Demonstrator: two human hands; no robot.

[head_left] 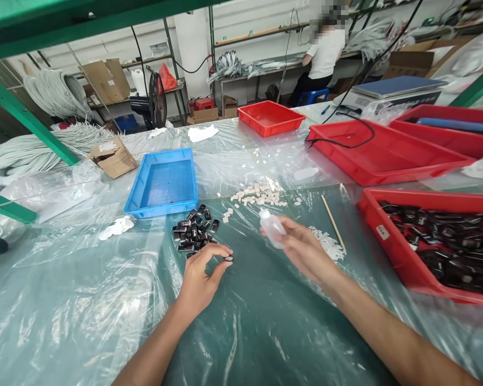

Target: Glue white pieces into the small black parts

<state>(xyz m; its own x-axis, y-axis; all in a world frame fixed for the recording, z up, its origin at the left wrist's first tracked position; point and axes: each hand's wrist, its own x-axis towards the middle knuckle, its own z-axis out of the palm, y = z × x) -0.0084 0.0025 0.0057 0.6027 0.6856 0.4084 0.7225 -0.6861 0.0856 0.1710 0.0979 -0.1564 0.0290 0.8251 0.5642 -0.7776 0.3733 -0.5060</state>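
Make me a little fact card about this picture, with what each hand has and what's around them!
Left hand: pinches a small dark piece
Right hand: holds a translucent bottle, tilted, white tip up and leftward
Black pieces: heaped just beyond the left hand
Pale chips: scattered beyond the bottle
White bits: spread beside the right hand
Thin stick: lies beside the white bits
Blue tray: behind the black pieces
Red tray: far right, holding dark parts
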